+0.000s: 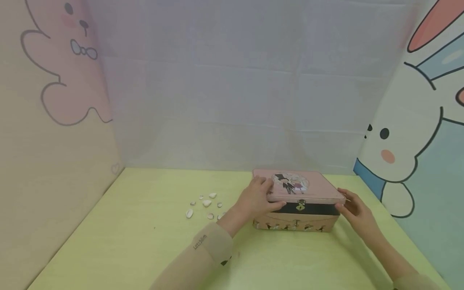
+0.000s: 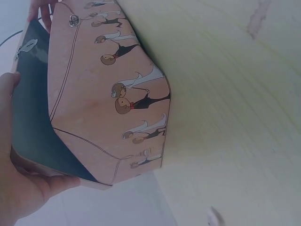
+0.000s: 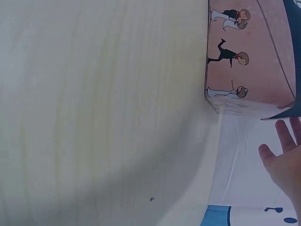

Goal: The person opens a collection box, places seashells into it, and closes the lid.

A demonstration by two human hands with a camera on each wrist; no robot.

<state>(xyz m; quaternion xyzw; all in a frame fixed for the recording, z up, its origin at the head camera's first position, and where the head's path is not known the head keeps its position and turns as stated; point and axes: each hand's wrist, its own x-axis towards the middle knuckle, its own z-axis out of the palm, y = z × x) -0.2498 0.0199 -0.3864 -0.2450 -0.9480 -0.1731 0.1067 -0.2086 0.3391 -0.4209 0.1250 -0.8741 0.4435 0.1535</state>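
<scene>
A box (image 1: 297, 221) with a pink lid (image 1: 322, 186), a dark band and a pink lower front stands at the right of the table. Cartoon couples decorate its front, and a metal clasp (image 1: 301, 205) hangs from the lid's front edge. My left hand (image 1: 250, 199) grips the box's left front corner, fingers over the lid and thumb along the front. At the right front corner, my right hand (image 1: 359, 213) holds the lid edge between thumb and fingers. In the right wrist view, the fingertips (image 3: 267, 151) are spread beside the corner; the thumb is hidden.
Several small white seashells (image 1: 206, 203) lie on the yellow-green table (image 1: 145, 249) left of the box, some partly behind my left forearm. A plain pale cloth (image 1: 217, 92) hangs behind. Panels with a pink bear (image 1: 69, 96) and a white rabbit (image 1: 406, 149) flank the table.
</scene>
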